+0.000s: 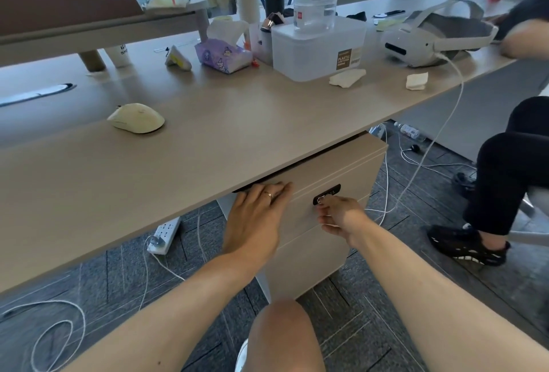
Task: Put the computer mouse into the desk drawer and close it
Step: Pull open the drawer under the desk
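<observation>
A cream computer mouse (136, 118) lies on the beige desk top (208, 139), left of centre and well away from both hands. Under the desk's front edge stands a beige drawer cabinet (332, 223) with its top drawer (341, 172) closed or nearly so. My left hand (255, 220) rests flat with its fingers at the drawer's top edge, just beneath the desk. My right hand (341, 217) pinches a small key in the black lock (326, 193) on the drawer front.
A white plastic box (318, 47) with a clear tub on it, a tissue pack (222, 56) and a VR headset (430, 35) crowd the desk's far side. Another person's legs (505, 181) are at right. White cables and a power strip (165, 235) lie on the floor.
</observation>
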`<state>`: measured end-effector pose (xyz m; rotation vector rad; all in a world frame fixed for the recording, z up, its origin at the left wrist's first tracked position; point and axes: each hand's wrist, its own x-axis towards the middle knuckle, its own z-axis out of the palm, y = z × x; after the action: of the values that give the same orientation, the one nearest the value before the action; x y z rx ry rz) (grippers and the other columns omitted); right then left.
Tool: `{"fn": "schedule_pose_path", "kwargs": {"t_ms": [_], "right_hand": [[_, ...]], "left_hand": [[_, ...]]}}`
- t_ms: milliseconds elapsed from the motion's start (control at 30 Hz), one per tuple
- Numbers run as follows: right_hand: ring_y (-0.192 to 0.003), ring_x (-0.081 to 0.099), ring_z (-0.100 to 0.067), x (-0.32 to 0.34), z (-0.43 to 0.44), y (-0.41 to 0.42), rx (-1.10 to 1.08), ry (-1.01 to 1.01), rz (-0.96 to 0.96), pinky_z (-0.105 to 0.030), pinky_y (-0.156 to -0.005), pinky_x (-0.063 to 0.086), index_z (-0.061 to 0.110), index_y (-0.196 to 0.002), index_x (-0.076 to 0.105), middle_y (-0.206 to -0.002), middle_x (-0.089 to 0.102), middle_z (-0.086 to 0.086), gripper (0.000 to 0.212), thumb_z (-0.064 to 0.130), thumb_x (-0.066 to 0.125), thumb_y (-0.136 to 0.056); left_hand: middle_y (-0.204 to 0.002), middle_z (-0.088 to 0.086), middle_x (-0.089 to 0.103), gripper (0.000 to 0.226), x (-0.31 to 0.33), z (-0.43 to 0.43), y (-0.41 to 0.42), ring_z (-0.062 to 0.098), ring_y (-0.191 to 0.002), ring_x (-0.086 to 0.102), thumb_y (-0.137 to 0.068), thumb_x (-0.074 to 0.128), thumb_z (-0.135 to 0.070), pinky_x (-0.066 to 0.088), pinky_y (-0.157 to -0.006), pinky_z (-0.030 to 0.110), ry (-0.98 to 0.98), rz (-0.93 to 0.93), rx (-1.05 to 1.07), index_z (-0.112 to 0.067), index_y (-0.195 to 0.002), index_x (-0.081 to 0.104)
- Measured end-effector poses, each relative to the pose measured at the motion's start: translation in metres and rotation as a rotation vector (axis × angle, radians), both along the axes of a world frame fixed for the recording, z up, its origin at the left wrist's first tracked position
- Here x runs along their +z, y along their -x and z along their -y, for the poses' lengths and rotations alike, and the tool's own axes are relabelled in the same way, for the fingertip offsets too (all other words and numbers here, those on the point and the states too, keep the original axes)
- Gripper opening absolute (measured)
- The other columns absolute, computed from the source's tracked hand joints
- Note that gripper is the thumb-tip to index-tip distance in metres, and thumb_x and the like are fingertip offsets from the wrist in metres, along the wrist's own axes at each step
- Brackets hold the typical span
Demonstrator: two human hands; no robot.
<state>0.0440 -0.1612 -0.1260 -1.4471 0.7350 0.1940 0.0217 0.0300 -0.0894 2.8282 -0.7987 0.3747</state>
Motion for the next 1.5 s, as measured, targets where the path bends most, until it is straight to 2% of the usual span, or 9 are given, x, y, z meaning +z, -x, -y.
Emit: {"fn": "schedule_pose_path", "kwargs": {"t_ms": [267,500,667,800,933,1033,1233,1333,1500], "right_hand": [[-0.056,0.051,-0.016,-0.007,-0.007,0.003,-0.091,0.032,0.064,-0.026,-0.059,0.043,0.018,-0.075,0.058,-0.063,0.058,0.0,0.023,0.023,0.055,-0.097],[-0.053,0.046,-0.018,-0.007,-0.008,0.012,-0.127,0.024,0.06,-0.026,-0.056,0.041,0.015,-0.073,0.056,-0.062,0.053,-0.003,0.022,0.019,0.054,-0.095],[-0.06,0.05,-0.017,-0.007,0.003,0.049,-0.16,0.03,0.094,-0.028,-0.059,0.042,0.013,-0.083,0.058,-0.066,0.055,-0.004,0.014,0.019,0.056,-0.095],[-0.063,0.049,-0.019,0.001,0.005,0.076,-0.164,0.071,0.116,-0.031,-0.061,0.042,0.01,-0.082,0.059,-0.066,0.053,-0.005,0.019,0.013,0.048,-0.098],[-0.067,0.051,-0.02,0.001,0.012,0.105,-0.151,0.091,0.114,-0.032,-0.064,0.043,0.01,-0.084,0.06,-0.07,0.053,-0.005,0.02,0.02,0.05,-0.097],[-0.069,0.051,-0.02,0.002,0.02,0.129,-0.164,0.085,0.105,-0.033,-0.067,0.044,0.011,-0.081,0.059,-0.071,0.053,-0.005,0.02,0.022,0.053,-0.096],[-0.07,0.055,-0.02,0.006,0.034,0.177,-0.181,0.097,0.118,-0.027,-0.06,0.045,0.007,-0.088,0.064,-0.077,0.058,-0.008,0.021,0.02,0.052,-0.098],[-0.072,0.056,-0.022,0.004,0.038,0.193,-0.189,0.107,0.114,-0.031,-0.066,0.045,0.007,-0.088,0.066,-0.078,0.059,-0.009,0.023,0.021,0.051,-0.097],[-0.068,0.054,-0.021,0.004,0.044,0.212,-0.209,0.093,0.108,-0.032,-0.065,0.044,0.007,-0.086,0.065,-0.074,0.058,-0.007,0.023,0.019,0.05,-0.098]], "left_hand": [[-0.14,0.0,0.059,0.084,0.002,0.0,0.003,0.026,-0.12,0.052,-0.069,0.059,0.017,0.038,-0.095,0.037,0.108,-0.034,0.002,-0.019,-0.144,0.056],[-0.143,-0.003,0.056,0.085,0.003,0.001,0.003,0.023,-0.123,0.049,-0.071,0.059,0.016,0.036,-0.098,0.035,0.119,-0.024,0.013,-0.023,-0.146,0.053],[-0.145,-0.006,0.055,0.072,0.001,0.0,0.004,0.021,-0.124,0.048,-0.081,0.063,0.005,0.038,-0.101,0.037,0.144,-0.041,0.009,-0.025,-0.146,0.053],[-0.152,-0.01,0.047,0.069,0.006,0.001,0.009,0.017,-0.133,0.041,-0.087,0.062,-0.006,0.035,-0.108,0.039,0.153,-0.114,0.019,-0.027,-0.151,0.045],[-0.159,-0.009,0.037,0.064,0.011,0.002,0.012,0.015,-0.141,0.03,-0.097,0.054,-0.02,0.027,-0.114,0.037,0.133,-0.204,0.019,-0.029,-0.157,0.033],[-0.165,-0.007,0.027,0.075,0.016,0.003,0.014,0.017,-0.147,0.022,-0.095,0.061,-0.034,0.021,-0.119,0.038,0.074,-0.269,0.023,-0.027,-0.16,0.023],[-0.17,-0.007,0.006,0.114,0.026,0.006,0.017,0.02,-0.153,0.007,-0.078,0.074,-0.059,0.016,-0.123,0.039,-0.083,-0.373,0.031,-0.025,-0.162,0.005],[-0.17,-0.006,-0.003,0.129,0.03,0.006,0.019,0.019,-0.154,0.001,-0.069,0.077,-0.065,0.013,-0.124,0.04,-0.151,-0.425,0.028,-0.025,-0.161,-0.003],[-0.17,-0.004,-0.008,0.135,0.029,0.01,0.021,0.019,-0.155,-0.002,-0.067,0.079,-0.068,0.01,-0.123,0.038,-0.193,-0.417,0.045,-0.022,-0.161,-0.007]]}}
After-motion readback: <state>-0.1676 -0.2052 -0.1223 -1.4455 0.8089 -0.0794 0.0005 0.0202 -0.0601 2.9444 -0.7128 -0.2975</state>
